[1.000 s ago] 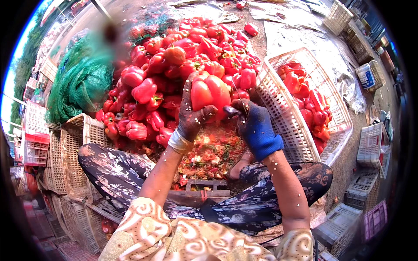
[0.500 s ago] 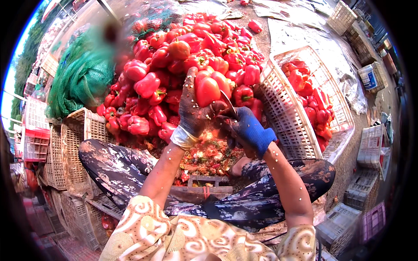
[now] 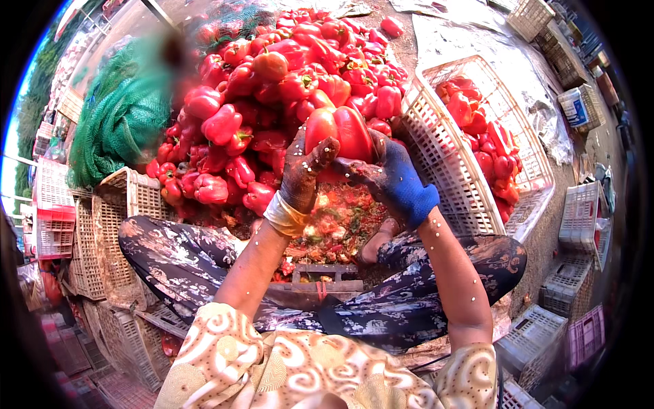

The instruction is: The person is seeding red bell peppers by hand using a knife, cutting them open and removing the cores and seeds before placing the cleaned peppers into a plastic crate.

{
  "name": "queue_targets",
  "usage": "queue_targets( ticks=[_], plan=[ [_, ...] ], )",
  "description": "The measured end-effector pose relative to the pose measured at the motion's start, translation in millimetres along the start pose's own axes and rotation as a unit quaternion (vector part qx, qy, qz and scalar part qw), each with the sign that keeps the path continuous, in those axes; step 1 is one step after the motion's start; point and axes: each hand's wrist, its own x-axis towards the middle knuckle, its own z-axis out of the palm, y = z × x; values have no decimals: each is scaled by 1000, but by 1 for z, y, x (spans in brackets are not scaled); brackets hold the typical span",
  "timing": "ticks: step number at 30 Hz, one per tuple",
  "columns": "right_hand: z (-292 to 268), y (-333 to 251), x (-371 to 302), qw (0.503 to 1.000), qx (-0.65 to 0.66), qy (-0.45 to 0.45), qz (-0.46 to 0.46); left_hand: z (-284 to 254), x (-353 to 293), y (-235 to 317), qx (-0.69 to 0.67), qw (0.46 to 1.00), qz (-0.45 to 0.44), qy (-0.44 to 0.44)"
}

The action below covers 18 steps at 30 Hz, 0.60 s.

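A large red bell pepper [image 3: 340, 133] is held up between my two hands, in front of the heap. My left hand [image 3: 304, 169], in a dark, soiled glove with a pale cuff, grips its left side with the thumb in front. Around the right and lower side closes my right hand [image 3: 398, 178], in a blue glove with stained fingers. No blade can be made out in the right hand now. Behind the pepper rises a big pile of red bell peppers [image 3: 221, 126]. Wet scraps of pepper and seeds [image 3: 327, 228] cover the ground below my hands.
To the right, a tilted pale plastic crate [image 3: 449, 153] contains red pepper pieces [image 3: 480, 129]. Green netting [image 3: 122, 116] lies bunched at the left, above worn crates [image 3: 112, 238]. A low wooden piece [image 3: 317, 290] stands between my crossed legs. More crates [image 3: 531, 341] line the right side.
The pepper has turned and moved slightly right within my hands. My right hand has opened out from around a dark blade to grip the pepper's side; the blade no longer shows.
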Motion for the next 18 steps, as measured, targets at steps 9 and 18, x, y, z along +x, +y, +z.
queue_targets(
  ticks=[9, 18],
  plan=[
    [-3, -19, -13, 979, 144, -2, 146, -28, 3, -6, 42, 998, -42, 27],
    [-6, -4, -21, 981, 167, 4, 96, -49, 2, -7, -102, 985, -136, -27]
  ],
)
